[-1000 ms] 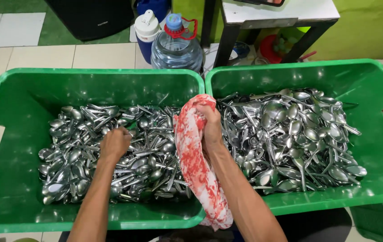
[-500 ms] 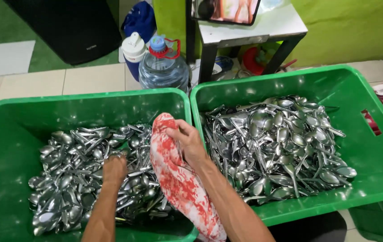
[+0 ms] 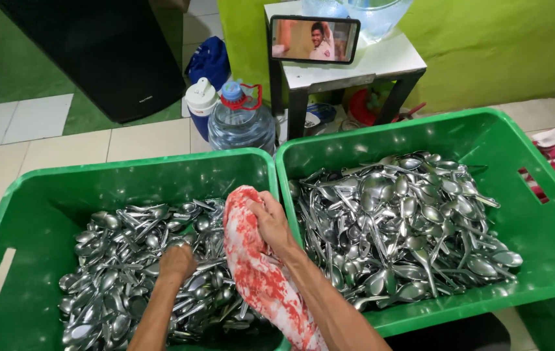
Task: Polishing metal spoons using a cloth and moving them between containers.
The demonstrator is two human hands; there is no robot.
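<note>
fingers [image 3: 259,209] of right hand [image 3: 271,224] clenched around mottled red-and-white cloth [image 3: 258,273], crumpled, draped over bin rim

Spoons [image 3: 141,260] crowd the left hand [image 3: 177,262]; the crate wall [image 3: 272,170] and cloth [image 3: 258,273] block its right.

2 green crates [image 3: 128,175] on tiled floor [image 3: 37,149]

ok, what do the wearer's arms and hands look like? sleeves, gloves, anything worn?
Both arms are bare up to the frame edge: no sleeves show. The left hand and right hand wear no gloves. No watch, ring or wristband is visible on either, and no markings.
</note>
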